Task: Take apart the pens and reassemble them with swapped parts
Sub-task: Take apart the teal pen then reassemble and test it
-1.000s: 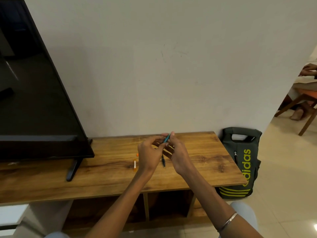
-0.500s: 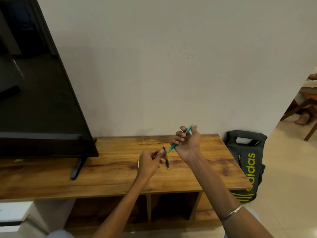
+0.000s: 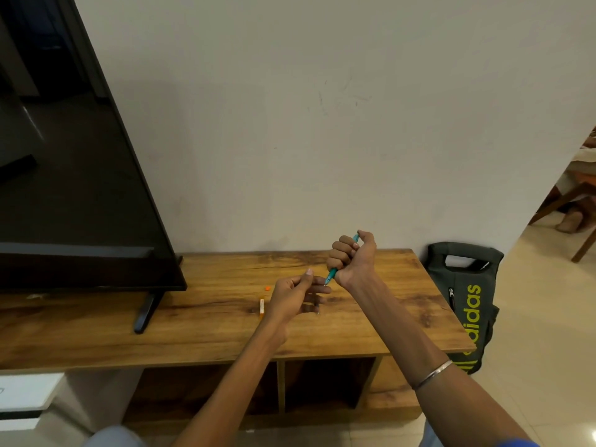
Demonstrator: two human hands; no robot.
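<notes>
My right hand grips a teal pen in a fist above the wooden TV cabinet, with the tip pointing down and left. My left hand hovers just below and left of that tip, thumb raised and fingers loosely curled toward it. A dark pen part shows blurred under the left fingers; I cannot tell whether it is held or lies on the wood. An orange and white pen piece lies on the cabinet left of my left hand, and a small orange cap lies just beyond it.
A large black TV on a stand foot fills the left of the cabinet. A grey and yellow bag leans at the cabinet's right end. A wall is close behind. Wooden chair legs stand at the far right.
My hands parted from the teal pen they held together. The right hand closed into a fist round it and turned its tip down toward the left hand.
</notes>
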